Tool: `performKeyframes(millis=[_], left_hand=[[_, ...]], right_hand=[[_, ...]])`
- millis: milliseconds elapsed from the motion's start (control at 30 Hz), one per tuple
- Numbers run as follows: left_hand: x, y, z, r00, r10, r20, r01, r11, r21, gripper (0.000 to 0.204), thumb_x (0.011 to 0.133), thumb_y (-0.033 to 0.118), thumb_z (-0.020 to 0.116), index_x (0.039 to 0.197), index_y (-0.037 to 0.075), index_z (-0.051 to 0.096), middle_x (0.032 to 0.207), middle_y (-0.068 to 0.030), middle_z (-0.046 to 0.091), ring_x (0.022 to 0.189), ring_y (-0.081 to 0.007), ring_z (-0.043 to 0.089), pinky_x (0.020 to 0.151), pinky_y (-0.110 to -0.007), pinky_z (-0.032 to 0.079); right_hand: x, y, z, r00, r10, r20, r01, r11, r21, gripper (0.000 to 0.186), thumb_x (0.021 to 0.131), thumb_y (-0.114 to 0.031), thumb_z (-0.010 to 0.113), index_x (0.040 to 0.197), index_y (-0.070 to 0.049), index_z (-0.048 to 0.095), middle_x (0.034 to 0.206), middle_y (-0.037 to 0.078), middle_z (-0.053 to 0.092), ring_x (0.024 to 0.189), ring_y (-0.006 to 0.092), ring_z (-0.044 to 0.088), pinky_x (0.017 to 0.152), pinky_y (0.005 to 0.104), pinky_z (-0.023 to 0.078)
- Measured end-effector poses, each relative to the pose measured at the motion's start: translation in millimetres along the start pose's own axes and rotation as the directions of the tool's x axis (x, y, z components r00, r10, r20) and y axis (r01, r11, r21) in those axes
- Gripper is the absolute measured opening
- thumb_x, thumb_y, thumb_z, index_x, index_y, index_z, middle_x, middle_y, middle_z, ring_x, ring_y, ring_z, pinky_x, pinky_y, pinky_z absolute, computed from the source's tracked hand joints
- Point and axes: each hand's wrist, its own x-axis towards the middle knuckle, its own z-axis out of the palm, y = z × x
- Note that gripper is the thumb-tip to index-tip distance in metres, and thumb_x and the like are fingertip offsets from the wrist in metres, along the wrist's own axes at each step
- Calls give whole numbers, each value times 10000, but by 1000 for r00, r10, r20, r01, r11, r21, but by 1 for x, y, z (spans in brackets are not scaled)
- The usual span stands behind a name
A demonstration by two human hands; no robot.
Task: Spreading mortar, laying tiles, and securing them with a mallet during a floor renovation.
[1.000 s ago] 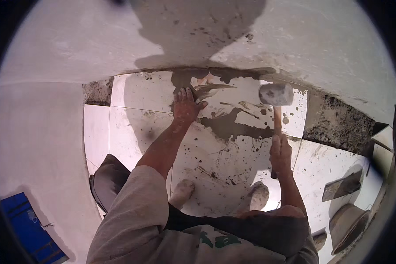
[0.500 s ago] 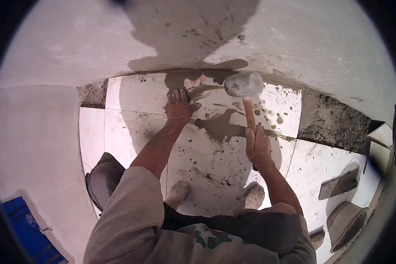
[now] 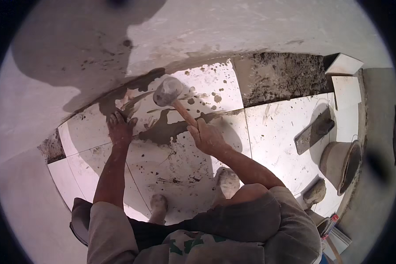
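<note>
My left hand lies flat on a white floor tile, fingers pointing toward the wall at the edge of a wet grey smear. With my right hand I grip the wooden handle of a mallet. Its pale, dusty head is over the white tile beside the wall; whether it touches is unclear. Wet grey mortar is smeared along the tile joint between my hands, with splashes around it.
Right of the tile runs a strip of rough mortar bed, ending at loose white tiles. A float, a dusty bucket and a rough lump are at right. My feet stand on the tiles. A wall closes the far side.
The view has turned to the right, so the tiles and hands appear farther left. The mallet head looks smaller and lower, and its handle slants. My left hand stays on the tile.
</note>
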Motion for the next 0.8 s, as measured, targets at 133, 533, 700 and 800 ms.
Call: performKeyframes(millis=[133,533,700,800], left_hand=[[2,-2,1,999,44,5,-44,993,106,945,842,633,506,1390,-110,303,1406,-309,368,1358,-347,317,1146,-420,171],[0,2,-9,999,7,54,-8,1000,17,925,871,607,491,1418,-97,243,1387,-319,384,1345,-404,320,1131,-426,220],[0,-1,-5,987,-44,154,90,949,-304,944,804,579,599,1436,-37,261,1419,-301,346,1335,-413,319,1118,-446,253],[-4,-3,1,999,-33,-7,32,991,-132,955,802,599,596,1454,0,239,1430,-292,330,1320,-430,329,1099,-468,280]], right_hand=[[-6,8,-3,999,15,-49,-13,998,57,395,965,-392,444,952,2,448,730,264,609,718,477,601,667,555,461],[-20,21,-18,970,211,-117,-185,961,206,445,969,-424,415,973,18,461,790,291,608,795,484,599,727,548,445],[-7,30,-7,995,67,-68,-64,997,51,448,968,-429,416,970,15,476,801,291,610,795,479,603,725,553,447],[-8,27,-6,990,124,-74,-120,991,62,425,965,-415,433,976,7,488,786,282,614,769,479,602,700,554,449]])
